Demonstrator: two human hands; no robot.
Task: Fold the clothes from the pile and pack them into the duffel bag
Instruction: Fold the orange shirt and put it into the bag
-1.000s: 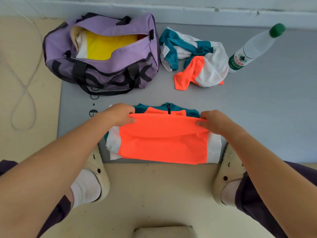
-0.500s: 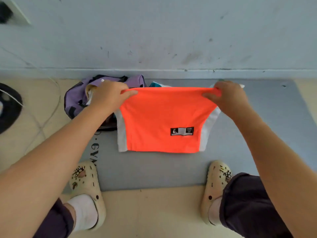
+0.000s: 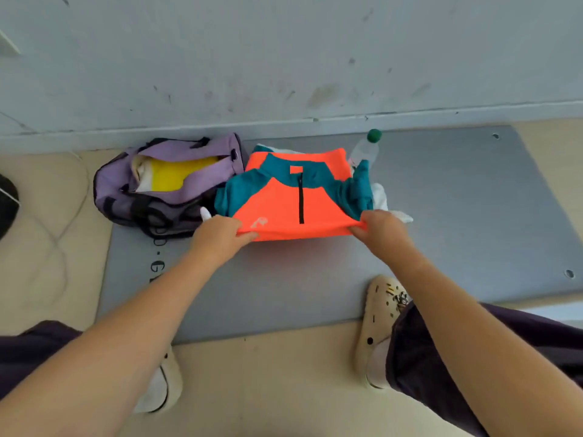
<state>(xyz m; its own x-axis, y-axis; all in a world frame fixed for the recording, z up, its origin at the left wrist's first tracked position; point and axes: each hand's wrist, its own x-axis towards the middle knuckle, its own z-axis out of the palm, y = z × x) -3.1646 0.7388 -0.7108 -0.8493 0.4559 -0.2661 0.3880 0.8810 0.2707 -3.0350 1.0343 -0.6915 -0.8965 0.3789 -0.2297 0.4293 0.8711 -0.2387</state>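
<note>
Folded shirt [image 3: 293, 203] held flat above grey mat [image 3: 457, 216], beside open purple duffel bag [image 3: 164, 181].
Head view: left hand [image 3: 217, 236] and right hand [image 3: 380, 230] each pinch a near corner; half a second ago the shirt hung plain orange side out, now zip front faces up, hiding the pile.

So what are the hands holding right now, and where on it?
Both hold the orange and teal shirt by its near folded edge: the left hand pinches the left corner, the right hand the right corner.
</note>
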